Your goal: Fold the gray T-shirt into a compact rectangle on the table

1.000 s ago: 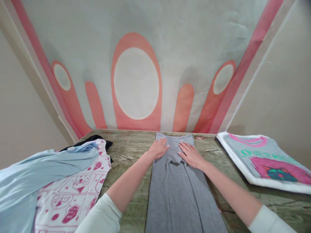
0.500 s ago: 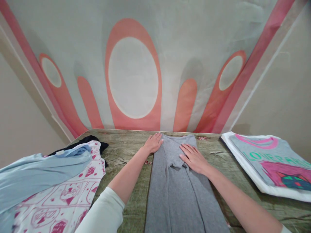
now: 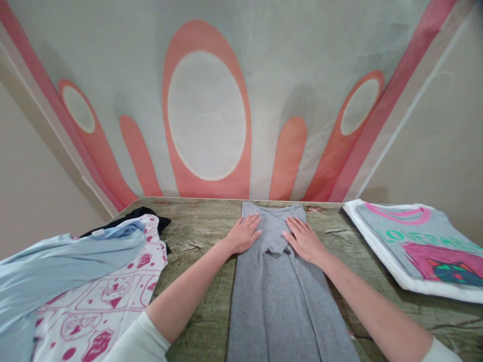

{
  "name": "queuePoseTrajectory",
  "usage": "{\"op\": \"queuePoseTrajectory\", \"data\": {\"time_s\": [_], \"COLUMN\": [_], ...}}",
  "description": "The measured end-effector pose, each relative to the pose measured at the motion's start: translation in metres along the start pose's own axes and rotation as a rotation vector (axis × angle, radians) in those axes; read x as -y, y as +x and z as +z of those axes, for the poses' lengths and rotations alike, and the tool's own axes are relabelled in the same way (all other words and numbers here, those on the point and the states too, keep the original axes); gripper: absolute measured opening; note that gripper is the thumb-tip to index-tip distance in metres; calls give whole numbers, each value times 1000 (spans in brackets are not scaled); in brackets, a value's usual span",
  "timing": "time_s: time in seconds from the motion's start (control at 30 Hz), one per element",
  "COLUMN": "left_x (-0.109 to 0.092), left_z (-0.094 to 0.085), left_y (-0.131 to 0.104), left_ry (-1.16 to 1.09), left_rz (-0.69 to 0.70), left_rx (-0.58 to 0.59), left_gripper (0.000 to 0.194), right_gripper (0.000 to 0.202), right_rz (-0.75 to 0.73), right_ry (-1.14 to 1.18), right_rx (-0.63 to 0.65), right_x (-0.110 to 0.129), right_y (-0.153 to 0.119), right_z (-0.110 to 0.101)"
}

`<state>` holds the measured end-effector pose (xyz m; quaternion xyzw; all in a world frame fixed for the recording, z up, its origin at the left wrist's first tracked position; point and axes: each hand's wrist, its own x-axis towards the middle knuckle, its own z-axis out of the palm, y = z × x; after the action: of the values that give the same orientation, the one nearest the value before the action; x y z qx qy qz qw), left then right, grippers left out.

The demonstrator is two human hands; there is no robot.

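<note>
A grey garment [image 3: 279, 301] lies lengthwise on the wood-patterned table [image 3: 199, 221], its sides folded inward and its neckline near the far edge. My left hand [image 3: 244, 234] lies flat on its upper left part, fingers stretched out. On the upper right part rests my right hand [image 3: 305, 241], palm down with the fingers spread. A short folded piece of the grey cloth shows between the two hands, with small creases below it. Neither hand grips the cloth.
At the left, a light blue garment [image 3: 75, 266] lies over a white one with pink prints [image 3: 116, 291], with black cloth [image 3: 138, 216] behind. Folded shirts, a grey printed one [image 3: 418, 236] on top, sit at the right. A patterned backdrop [image 3: 264, 100] rises behind the table.
My left hand has moved nearer and to the right, from the garment's upper left edge onto the cloth. My right hand has shifted slightly right. The garment's upper left corner is now uncovered.
</note>
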<state>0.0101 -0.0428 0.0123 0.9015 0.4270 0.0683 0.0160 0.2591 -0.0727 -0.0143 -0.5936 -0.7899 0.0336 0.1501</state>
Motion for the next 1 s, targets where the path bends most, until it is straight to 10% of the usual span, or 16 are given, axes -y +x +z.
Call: {"op": "queuePoseTrajectory", "data": {"time_s": [0.73,1.0], "left_x": [-60,-58], "left_z": [-16,-61], "left_y": [-34,-110], "left_ry": [-54,-49], "left_rz": [122,136], "left_rx": [30,68], "left_gripper": [54,55], "right_gripper": [54,41], "right_rz": [7,-335], "right_ry": [159,224], "right_rx": [-175,-112], "right_x": [-15,-11], "right_y": [2,-91], "right_z": [4,-51]}}
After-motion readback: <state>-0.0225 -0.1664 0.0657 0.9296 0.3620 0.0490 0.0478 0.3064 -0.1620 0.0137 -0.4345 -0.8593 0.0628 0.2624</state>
